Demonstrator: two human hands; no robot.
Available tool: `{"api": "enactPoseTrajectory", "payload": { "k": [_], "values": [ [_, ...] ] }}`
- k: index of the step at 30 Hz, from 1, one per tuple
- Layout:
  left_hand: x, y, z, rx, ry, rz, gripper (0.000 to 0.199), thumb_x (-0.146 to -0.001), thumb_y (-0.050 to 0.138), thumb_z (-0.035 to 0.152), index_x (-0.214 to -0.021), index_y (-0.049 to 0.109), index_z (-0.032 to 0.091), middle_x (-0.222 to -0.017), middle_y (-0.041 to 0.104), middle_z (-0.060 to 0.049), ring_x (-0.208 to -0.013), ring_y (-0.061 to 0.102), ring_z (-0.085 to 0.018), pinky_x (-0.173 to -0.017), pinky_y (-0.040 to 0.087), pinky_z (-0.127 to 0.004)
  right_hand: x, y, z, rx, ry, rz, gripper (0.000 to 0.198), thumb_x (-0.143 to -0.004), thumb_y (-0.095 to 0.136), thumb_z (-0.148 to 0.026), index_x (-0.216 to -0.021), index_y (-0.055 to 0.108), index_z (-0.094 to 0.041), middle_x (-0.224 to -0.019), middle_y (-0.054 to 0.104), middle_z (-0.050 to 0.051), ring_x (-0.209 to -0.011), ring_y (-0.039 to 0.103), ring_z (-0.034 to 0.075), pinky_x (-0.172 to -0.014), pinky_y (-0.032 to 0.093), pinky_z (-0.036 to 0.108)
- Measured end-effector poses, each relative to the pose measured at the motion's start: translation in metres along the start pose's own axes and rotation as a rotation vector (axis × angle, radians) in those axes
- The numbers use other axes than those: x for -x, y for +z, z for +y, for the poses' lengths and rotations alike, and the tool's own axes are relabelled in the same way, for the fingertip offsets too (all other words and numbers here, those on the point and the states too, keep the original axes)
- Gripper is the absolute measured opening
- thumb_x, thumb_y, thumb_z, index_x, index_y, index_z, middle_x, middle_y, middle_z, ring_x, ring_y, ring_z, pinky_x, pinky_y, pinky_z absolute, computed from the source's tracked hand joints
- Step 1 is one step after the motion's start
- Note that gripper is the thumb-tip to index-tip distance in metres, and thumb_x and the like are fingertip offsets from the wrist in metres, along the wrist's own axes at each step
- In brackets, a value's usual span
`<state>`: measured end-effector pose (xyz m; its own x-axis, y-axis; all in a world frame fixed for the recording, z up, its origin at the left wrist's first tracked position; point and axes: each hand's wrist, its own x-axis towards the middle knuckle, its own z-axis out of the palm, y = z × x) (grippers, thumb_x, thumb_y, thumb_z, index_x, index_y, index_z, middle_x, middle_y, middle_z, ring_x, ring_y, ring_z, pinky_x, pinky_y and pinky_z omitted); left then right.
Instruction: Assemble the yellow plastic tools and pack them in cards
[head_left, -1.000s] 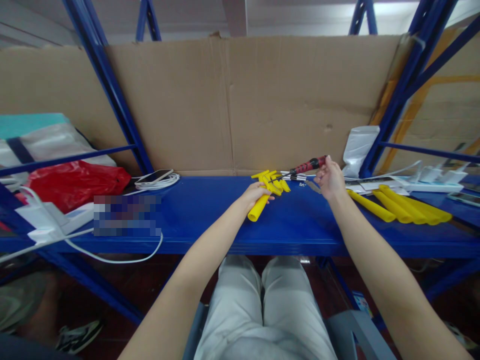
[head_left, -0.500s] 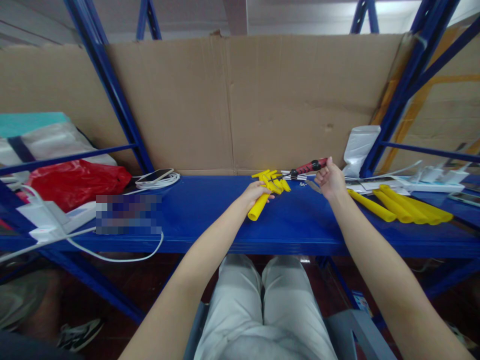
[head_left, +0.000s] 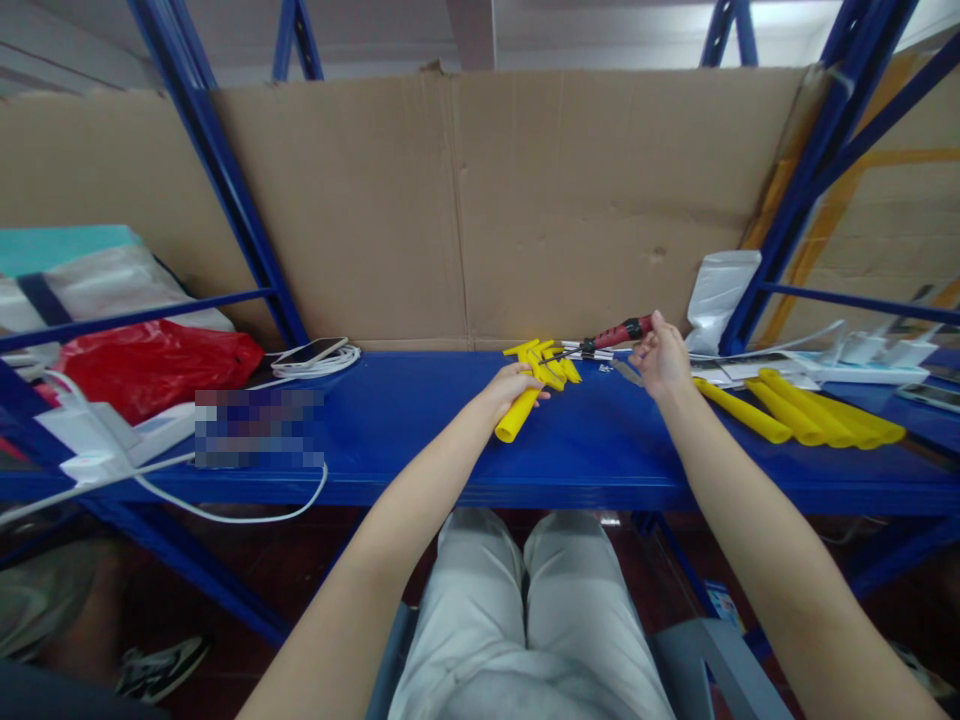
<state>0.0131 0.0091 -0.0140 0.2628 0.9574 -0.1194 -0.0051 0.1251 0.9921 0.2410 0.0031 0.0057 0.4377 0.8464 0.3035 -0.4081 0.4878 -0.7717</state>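
My left hand (head_left: 514, 388) is closed around a yellow tube (head_left: 517, 415) whose open end points toward me. In my right hand (head_left: 661, 355) is the end of a screwdriver (head_left: 621, 333) with a red and black handle, pinched in my fingers. Its dark shaft slants down left to the yellow piece by my left hand; whether the tip touches is hard to make out. Several short yellow pieces (head_left: 555, 368) lie just behind that hand. Small pale metal bits (head_left: 604, 369) rest on the blue shelf (head_left: 420, 430), near a flat grey piece (head_left: 627, 373) beside my right hand.
Several long yellow tubes (head_left: 817, 412) lie at the right, by a white power strip (head_left: 862, 372). A phone (head_left: 311, 351) with a coiled white cable and a red plastic bag (head_left: 161, 365) are at the left. Cardboard (head_left: 562, 200) walls the back; blue posts (head_left: 225, 180) flank it.
Almost nothing differs. My right hand and the screwdriver handle have shifted very slightly; my left hand keeps its place on the yellow tube.
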Motion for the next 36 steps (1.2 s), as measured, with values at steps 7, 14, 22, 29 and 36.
{"api": "enactPoseTrajectory", "payload": {
  "k": [7, 14, 22, 29, 36],
  "values": [
    [0.000, 0.000, -0.001, -0.002, 0.002, 0.011, 0.056, -0.075, 0.060, -0.006, -0.127, 0.055, 0.014, -0.106, 0.073, -0.013, -0.057, 0.068, -0.013, -0.050, 0.048, -0.020, -0.004, -0.004, 0.004, 0.003, 0.043, -0.037, 0.049, -0.063, 0.087, -0.055, -0.073, 0.050, -0.024, -0.044, 0.027, -0.012, -0.038, 0.030, 0.007, -0.036, 0.025, 0.022],
    [0.000, -0.001, -0.001, -0.010, -0.016, 0.021, 0.056, -0.076, 0.060, -0.005, -0.128, 0.054, 0.017, -0.104, 0.073, -0.012, -0.062, 0.070, -0.014, -0.051, 0.049, -0.020, 0.002, 0.001, -0.006, -0.008, 0.103, -0.086, 0.036, -0.080, 0.073, -0.055, -0.077, 0.057, -0.023, -0.046, 0.032, -0.009, -0.039, 0.034, 0.008, -0.036, 0.026, 0.020],
    [0.010, 0.004, 0.004, -0.021, -0.031, 0.028, 0.047, -0.079, 0.056, -0.007, -0.121, 0.055, 0.016, -0.089, 0.072, -0.005, -0.052, 0.066, -0.010, -0.046, 0.047, -0.017, 0.004, 0.003, -0.006, -0.018, 0.102, -0.120, 0.042, -0.085, 0.071, -0.049, -0.069, 0.043, -0.023, -0.051, 0.040, -0.008, -0.041, 0.036, 0.008, -0.037, 0.029, 0.019],
    [0.012, 0.006, 0.006, -0.014, -0.054, 0.044, 0.046, -0.081, 0.058, -0.006, -0.121, 0.053, 0.016, -0.086, 0.072, -0.004, -0.050, 0.065, -0.010, -0.047, 0.048, -0.018, 0.004, 0.003, -0.004, -0.015, 0.053, -0.070, 0.049, -0.070, 0.085, -0.051, -0.074, 0.044, -0.023, -0.057, 0.045, -0.010, -0.043, 0.039, 0.006, -0.038, 0.028, 0.019],
    [0.014, 0.007, 0.007, -0.039, -0.041, 0.050, 0.038, -0.083, 0.055, -0.007, -0.114, 0.056, 0.015, -0.078, 0.067, 0.000, -0.049, 0.063, -0.008, -0.044, 0.045, -0.014, -0.002, -0.005, 0.001, 0.017, 0.074, -0.142, 0.051, -0.068, 0.084, -0.057, -0.072, 0.046, -0.024, -0.047, 0.032, -0.010, -0.041, 0.037, 0.009, -0.038, 0.028, 0.022]
  ]
}}
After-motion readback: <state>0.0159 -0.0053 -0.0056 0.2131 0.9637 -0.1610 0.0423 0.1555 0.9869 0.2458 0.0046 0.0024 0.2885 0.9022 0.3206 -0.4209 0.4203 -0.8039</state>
